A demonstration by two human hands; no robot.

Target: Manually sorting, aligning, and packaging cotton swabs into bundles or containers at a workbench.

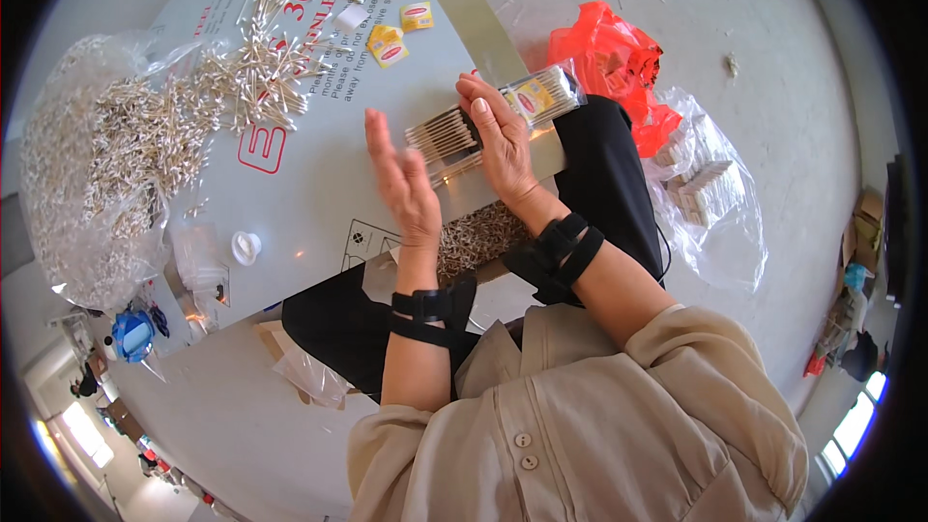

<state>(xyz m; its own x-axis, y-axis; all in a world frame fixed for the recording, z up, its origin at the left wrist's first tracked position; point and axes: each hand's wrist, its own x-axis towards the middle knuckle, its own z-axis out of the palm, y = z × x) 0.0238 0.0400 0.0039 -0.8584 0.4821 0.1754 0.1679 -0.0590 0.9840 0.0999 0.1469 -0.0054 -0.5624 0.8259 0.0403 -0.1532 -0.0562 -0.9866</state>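
Head view: clear sleeve of cotton swabs (493,116) held over the near edge of the grey desk (319,184), long axis running from lower left to upper right, the swab ends jutting from its open lower-left mouth, the yellow-and-red label end pointing up and to the right. Right hand (503,140) laid across the sleeve's middle, fingers curled over the top, grip closed around the pack. Left hand (401,184) just beside the open end, apart from it, palm flat and upright, fingers together and extended, holding nothing, edge turned toward the swab tips. Nearer to the loose ends: the left; in charge of the pack: the right. Both forearms entering from below, black straps at each wrist, beige sleeves pushed back.

Farther left, loose swabs (256,63) strewn over the desk and a large clear bag of swabs (106,164). Small yellow labels (389,43) near the top. On the floor to the right, a red plastic bag (609,63) and what appear to be finished packs in a clear bag (710,193).
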